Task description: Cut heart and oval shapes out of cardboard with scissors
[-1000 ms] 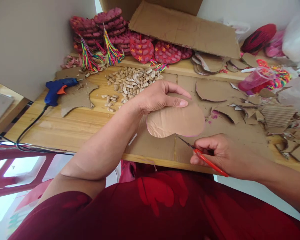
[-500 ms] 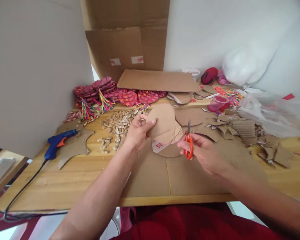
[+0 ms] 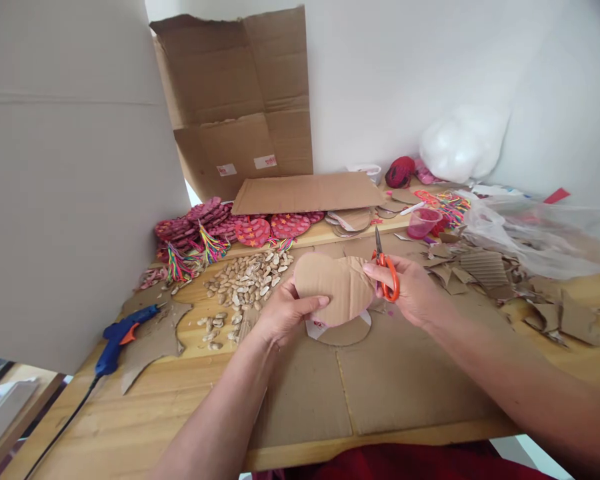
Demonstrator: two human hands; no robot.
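My left hand grips a cut-out cardboard shape by its left side, thumb on top. The shape has rounded lobes with a shallow dip along the upper edge, and its right part is creased. Orange-handled scissors are in my right hand, blades pointing up and away from the cardboard. The thumb of that hand also pinches the shape's upper right edge. Beneath the shape, a rounded cardboard piece with a red-and-white label lies on a large cardboard sheet.
Peanut shells are spread left of centre. A blue glue gun rests at far left beside a cardboard scrap. Patterned pieces with colourful tassels are piled behind. Cardboard offcuts and a plastic bag lie right.
The cardboard shape has turned, its creased part swinging up to the right. My right thumb now meets its upper right edge. The view has tilted up, showing more wall.
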